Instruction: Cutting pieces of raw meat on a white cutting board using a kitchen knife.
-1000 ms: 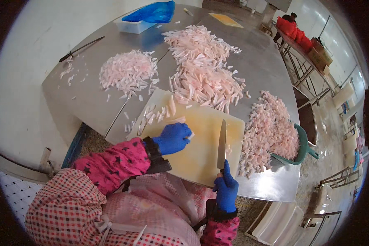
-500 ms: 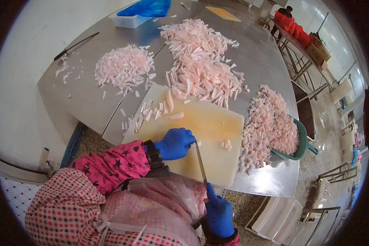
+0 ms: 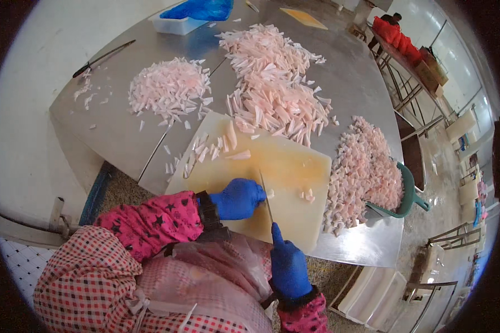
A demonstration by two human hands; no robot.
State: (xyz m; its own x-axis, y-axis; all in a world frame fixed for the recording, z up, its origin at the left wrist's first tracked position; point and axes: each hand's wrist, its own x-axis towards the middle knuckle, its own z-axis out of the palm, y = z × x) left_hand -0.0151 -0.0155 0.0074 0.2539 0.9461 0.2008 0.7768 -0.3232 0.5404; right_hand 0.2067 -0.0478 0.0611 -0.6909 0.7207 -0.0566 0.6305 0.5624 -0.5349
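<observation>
My right hand [image 3: 290, 269], in a blue glove, is closed on the handle of a knife [image 3: 266, 198], its index finger stretched along the back. The thin blade lies across the yellowed white cutting board [image 3: 303, 227], pointing away from me. Just left of the blade, my left hand [image 3: 238, 199], also gloved in blue, has its fingers curled against the board; whatever they hold is hidden. A small pale piece [image 3: 270, 193] sits by the blade, and a few more cut pieces [image 3: 307, 195] lie to its right. Pale pink raw meat strips [image 3: 230, 136] rest along the board's far left.
Beyond the board, a large heap of meat strips [image 3: 278, 105] covers the steel table [image 3: 361, 83]. A smaller heap [image 3: 169, 89] lies left, small chunks [image 3: 353, 172] right, partly in a green scoop [image 3: 408, 191]. Another knife [image 3: 103, 59] and a white tub [image 3: 175, 25] are farther off.
My right hand has moved forward and slightly left, carrying the knife so its blade reaches farther across the board. My left hand has shifted slightly nearer to me.
</observation>
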